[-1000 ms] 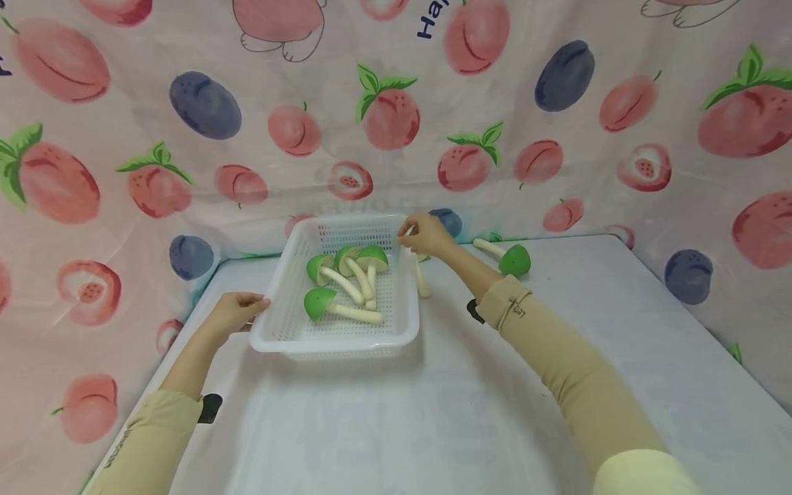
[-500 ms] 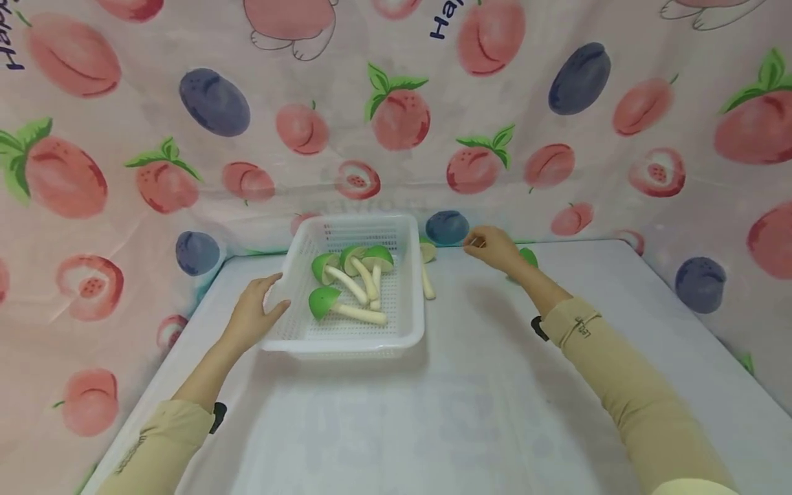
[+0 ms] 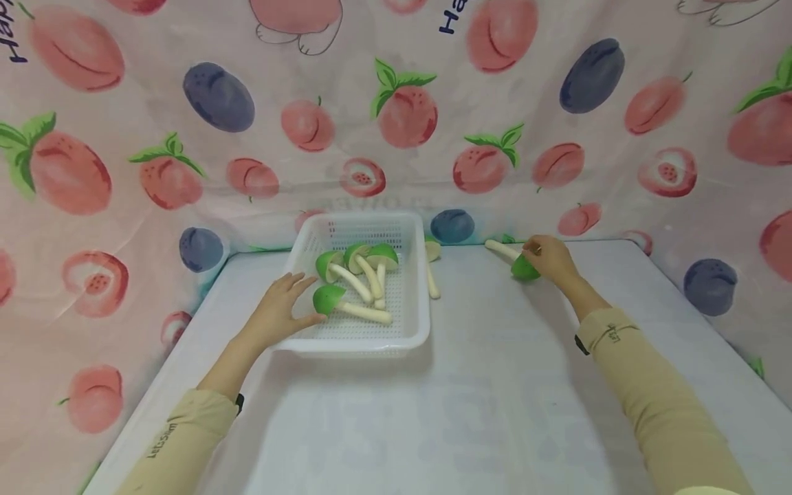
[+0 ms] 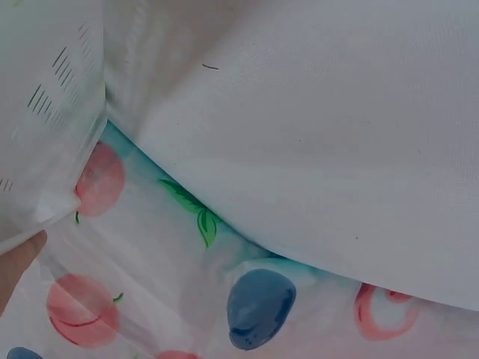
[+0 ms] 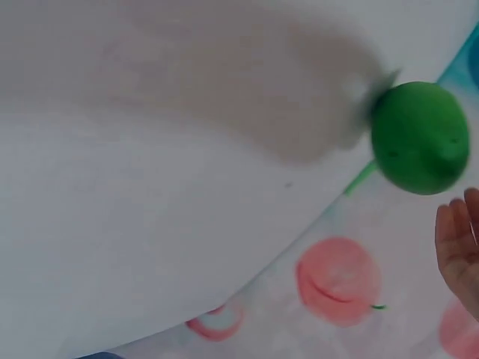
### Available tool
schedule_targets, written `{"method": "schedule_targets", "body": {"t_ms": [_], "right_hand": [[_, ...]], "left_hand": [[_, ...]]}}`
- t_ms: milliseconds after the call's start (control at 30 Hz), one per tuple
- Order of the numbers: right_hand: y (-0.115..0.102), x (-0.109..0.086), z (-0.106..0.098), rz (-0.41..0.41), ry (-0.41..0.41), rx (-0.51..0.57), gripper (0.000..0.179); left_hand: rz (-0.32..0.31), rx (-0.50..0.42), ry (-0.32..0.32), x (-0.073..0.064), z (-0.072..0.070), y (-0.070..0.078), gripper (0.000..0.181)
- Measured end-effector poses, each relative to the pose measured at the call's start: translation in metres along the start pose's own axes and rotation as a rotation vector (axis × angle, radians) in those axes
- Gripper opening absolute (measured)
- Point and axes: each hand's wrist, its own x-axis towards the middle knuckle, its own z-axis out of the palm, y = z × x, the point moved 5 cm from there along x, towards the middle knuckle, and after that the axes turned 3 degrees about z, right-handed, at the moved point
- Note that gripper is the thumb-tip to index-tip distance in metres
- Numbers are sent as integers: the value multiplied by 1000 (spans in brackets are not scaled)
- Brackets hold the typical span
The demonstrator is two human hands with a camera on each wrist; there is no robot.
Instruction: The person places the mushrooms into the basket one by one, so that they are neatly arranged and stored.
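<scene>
The right hand (image 3: 552, 260) is hanging at a green-capped mushroom (image 3: 524, 269) on the table (image 3: 495, 385); whether it is pinching, I cannot tell. Fingers wide, the left hand (image 3: 277, 313) is lying over the white basket (image 3: 346, 346), where four mushrooms (image 3: 328, 300) are resting.

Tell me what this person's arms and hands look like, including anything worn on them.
The left sleeve and right sleeve are long and tan, each with small dark lettering near its cuff. A small black object shows beside the left cuff, and a similar one beside the right. The left hand and right hand wear no gloves.
</scene>
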Motion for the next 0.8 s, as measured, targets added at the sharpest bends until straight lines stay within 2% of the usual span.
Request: {"method": "schedule_targets", "body": {"t_ms": [167,333,467,567,667,800], "right_hand": [[22,-3,3,83,6,-8,34],[34,-5,9,213,-75,-72,58],[43,-8,15,289,-142,-31,71],[47,-8,19,288,-139,-9,72],[48,-5,22,242,-125,-2,71],[48,0,30,196,-159,38,75]], "left_hand": [[25,36,13,1,0,2,81],[3,34,15,-1,1,0,81],[-6,28,31,-1,0,1,79],[-3,23,32,-1,0,2,78],[-3,18,30,0,0,2,78],[-11,27,29,0,0,1,78]]}}
